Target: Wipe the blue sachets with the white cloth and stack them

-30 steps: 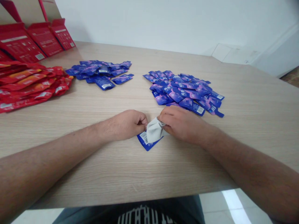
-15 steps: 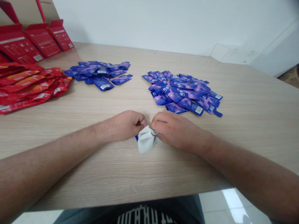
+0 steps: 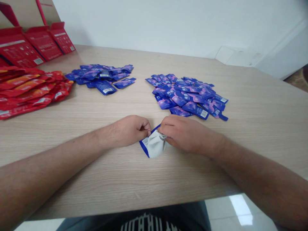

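Observation:
Near the front middle of the table, a small pale grey cloth pouch [image 3: 156, 146] with a gathered edge lies over a blue packet [image 3: 144, 148]. The packet's blue border and part of a white label show beside the cloth. My left hand [image 3: 132, 131] is closed, thumb and finger pinching the packet's upper left edge. My right hand [image 3: 186, 133] is closed on the gathered side of the pouch, its fingertips partly hidden. Just beyond my right hand lies a heap of blue and purple packets [image 3: 187, 93].
A smaller heap of blue packets [image 3: 103, 75] lies further back, left of middle. Red packets [image 3: 29, 91] are piled at the left edge. Behind them stand open red cartons [image 3: 43, 41]. A white wall [image 3: 154, 25] borders the table's back.
My right hand has moved slightly right with the pouch, uncovering more of the blue packet and its label. My left hand has stayed nearly in place.

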Tool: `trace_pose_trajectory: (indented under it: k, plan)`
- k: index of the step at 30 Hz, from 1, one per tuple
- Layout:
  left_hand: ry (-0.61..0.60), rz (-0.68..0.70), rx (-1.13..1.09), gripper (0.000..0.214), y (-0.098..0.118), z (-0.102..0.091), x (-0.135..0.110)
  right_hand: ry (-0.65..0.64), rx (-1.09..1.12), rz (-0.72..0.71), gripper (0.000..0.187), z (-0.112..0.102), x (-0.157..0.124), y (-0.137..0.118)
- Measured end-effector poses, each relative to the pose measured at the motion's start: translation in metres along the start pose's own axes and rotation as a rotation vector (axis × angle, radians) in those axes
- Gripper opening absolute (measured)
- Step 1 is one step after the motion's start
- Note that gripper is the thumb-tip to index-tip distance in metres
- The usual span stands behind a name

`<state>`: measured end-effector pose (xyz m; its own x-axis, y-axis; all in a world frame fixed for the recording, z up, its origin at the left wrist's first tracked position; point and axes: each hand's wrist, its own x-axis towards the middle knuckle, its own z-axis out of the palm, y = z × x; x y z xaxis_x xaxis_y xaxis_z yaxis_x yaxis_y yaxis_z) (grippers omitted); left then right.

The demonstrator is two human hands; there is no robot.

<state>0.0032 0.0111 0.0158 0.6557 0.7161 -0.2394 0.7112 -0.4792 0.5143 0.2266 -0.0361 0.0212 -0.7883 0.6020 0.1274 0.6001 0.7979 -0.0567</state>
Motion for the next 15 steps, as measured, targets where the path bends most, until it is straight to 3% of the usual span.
trace_pose_trajectory:
  k: [4,9,15]
  plan:
    - [0.005,0.002,0.018,0.020,0.0010,-0.0003,0.0001,0.078,-0.004,0.071,0.012,0.0015,0.0007,0.0015]
    - [0.005,0.009,0.005,0.021,0.0007,0.0000,0.0001,-0.009,0.011,-0.034,0.012,0.0006,-0.0001,-0.0010]
    - [-0.003,0.004,0.000,0.021,-0.0008,0.0006,0.0000,0.069,0.015,0.072,0.011,0.0010,0.0003,0.0013]
